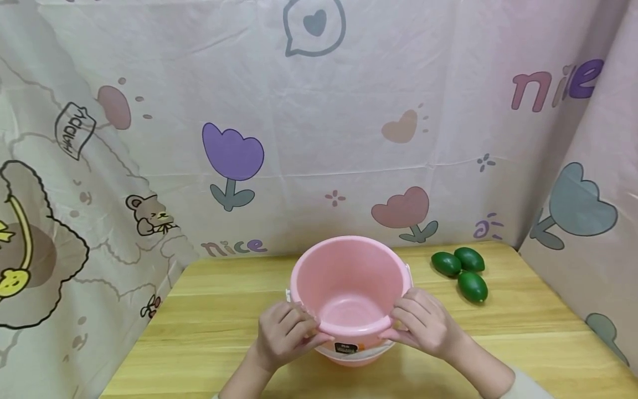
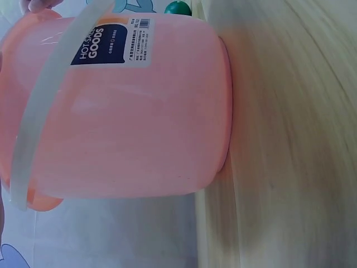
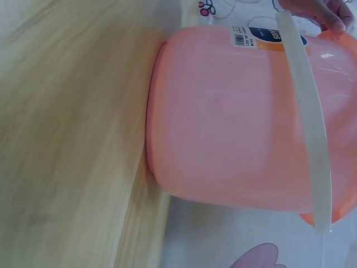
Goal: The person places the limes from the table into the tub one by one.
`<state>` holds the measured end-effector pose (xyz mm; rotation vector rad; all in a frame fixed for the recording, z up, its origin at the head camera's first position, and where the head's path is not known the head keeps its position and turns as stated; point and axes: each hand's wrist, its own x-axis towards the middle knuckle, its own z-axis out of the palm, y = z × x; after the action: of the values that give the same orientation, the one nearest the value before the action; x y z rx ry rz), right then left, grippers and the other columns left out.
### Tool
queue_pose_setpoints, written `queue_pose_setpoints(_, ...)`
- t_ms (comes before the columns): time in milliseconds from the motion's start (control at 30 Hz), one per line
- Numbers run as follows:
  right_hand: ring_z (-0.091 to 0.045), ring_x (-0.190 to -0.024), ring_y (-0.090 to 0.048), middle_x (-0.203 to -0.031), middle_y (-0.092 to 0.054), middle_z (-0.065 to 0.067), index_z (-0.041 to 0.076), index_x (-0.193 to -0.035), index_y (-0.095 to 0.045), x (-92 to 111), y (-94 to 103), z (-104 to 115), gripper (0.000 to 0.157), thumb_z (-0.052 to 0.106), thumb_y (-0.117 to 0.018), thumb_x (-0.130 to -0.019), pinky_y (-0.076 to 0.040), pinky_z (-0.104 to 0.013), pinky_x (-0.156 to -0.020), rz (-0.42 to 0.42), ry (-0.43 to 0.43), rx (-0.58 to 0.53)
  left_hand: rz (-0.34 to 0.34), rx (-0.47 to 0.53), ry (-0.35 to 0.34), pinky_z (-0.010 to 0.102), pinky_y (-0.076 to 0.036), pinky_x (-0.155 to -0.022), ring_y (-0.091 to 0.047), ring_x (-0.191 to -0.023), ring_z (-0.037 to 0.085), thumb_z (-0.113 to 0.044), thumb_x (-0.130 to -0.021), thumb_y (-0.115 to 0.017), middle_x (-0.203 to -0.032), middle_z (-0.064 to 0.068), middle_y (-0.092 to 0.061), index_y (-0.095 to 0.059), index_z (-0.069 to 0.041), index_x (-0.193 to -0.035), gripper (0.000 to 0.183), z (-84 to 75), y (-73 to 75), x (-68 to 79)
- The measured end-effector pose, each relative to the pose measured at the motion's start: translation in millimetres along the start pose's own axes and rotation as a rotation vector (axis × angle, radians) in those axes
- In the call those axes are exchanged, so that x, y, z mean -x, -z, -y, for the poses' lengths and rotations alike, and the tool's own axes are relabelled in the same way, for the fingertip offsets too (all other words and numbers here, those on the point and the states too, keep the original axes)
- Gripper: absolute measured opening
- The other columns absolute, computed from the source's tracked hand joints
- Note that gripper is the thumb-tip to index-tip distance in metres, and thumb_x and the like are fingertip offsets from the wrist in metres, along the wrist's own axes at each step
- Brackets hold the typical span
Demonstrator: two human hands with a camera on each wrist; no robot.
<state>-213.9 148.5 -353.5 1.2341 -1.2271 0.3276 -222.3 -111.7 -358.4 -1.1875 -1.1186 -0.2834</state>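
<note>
A pink plastic bucket [image 1: 351,277] stands upright on the wooden table, its inside bare to the bottom. My left hand [image 1: 286,335] grips the near left of its rim, fingers over the edge and thumb below. On the near right of the rim, my right hand [image 1: 423,324] holds it the same way. A white handle [image 2: 42,106] hangs down across the bucket's near side. Beside it, a dark label [image 1: 345,348] with a barcode is stuck on the wall. In the right wrist view, the bucket's base [image 3: 159,111] meets the tabletop.
Three green lime-like fruits [image 1: 471,285] lie grouped on the table at the back right. A printed cloth [image 1: 324,111] with flowers and words hangs behind the table and along both sides. The wooden tabletop [image 1: 209,310] extends to both sides of the bucket.
</note>
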Motion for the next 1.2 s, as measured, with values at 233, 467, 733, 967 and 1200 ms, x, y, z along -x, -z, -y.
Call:
queue_pose_setpoints(233,-0.015,-0.058,-0.050,-0.063,-0.060,-0.004,0.004,-0.065,-0.060,-1,1.9,1,0.036,0.036,-0.068,-0.078,-0.047,-0.021,-0.050,-0.040,-0.014,-0.007,-0.013,0.020,0.011,0.018,-0.049,-0.051,-0.053,-0.053,0.007,-0.042,-0.074,-0.071,-0.059,-0.004,-0.058,-0.062,-0.011,-0.060,0.035,-1.3,-1.5,-0.5)
queue_pose_setpoints(467,-0.014,-0.057,-0.049,-0.063,-0.060,-0.003,0.004,-0.065,-0.061,-2,5.1,4,0.036,0.037,-0.071,-0.074,-0.045,-0.018,-0.050,-0.063,-0.019,-0.030,-0.034,0.035,-0.001,0.019,-0.051,-0.052,-0.052,-0.054,0.008,-0.043,-0.074,-0.070,-0.059,-0.004,-0.057,-0.061,-0.012,-0.059,0.035,-3.4,-1.3,-2.9)
queue_pose_setpoints(733,-0.014,-0.056,-0.049,-0.062,-0.060,-0.003,0.004,-0.064,-0.061,-3,9.4,6,0.036,0.038,-0.072,-0.073,-0.046,-0.019,-0.049,-0.074,-0.037,-0.032,-0.038,0.043,-0.027,0.017,-0.051,-0.052,-0.054,-0.055,0.008,-0.044,-0.071,-0.072,-0.059,-0.005,-0.059,-0.062,-0.013,-0.060,0.034,-4.4,-2.8,-5.4)
queue_pose_setpoints(967,-0.013,-0.055,-0.050,-0.061,-0.060,-0.003,0.005,-0.062,-0.062,-4,12.0,8,0.036,0.038,-0.073,-0.071,-0.047,-0.019,-0.049,-0.087,-0.056,-0.039,-0.032,0.049,-0.015,0.019,-0.053,-0.054,-0.055,-0.056,0.008,-0.044,-0.070,-0.072,-0.061,-0.004,-0.059,-0.064,-0.012,-0.062,0.035,-7.5,-3.5,-5.9)
queue_pose_setpoints(1200,-0.014,-0.057,-0.051,-0.062,-0.060,-0.003,0.005,-0.063,-0.063,-4,15.1,9,0.036,0.039,-0.073,-0.070,-0.049,-0.021,-0.051,-0.090,-0.060,-0.035,-0.033,0.045,-0.007,0.019,-0.053,-0.054,-0.055,-0.056,0.008,-0.045,-0.070,-0.072,-0.061,-0.004,-0.060,-0.064,-0.012,-0.062,0.035,-9.7,-4.1,-7.1)
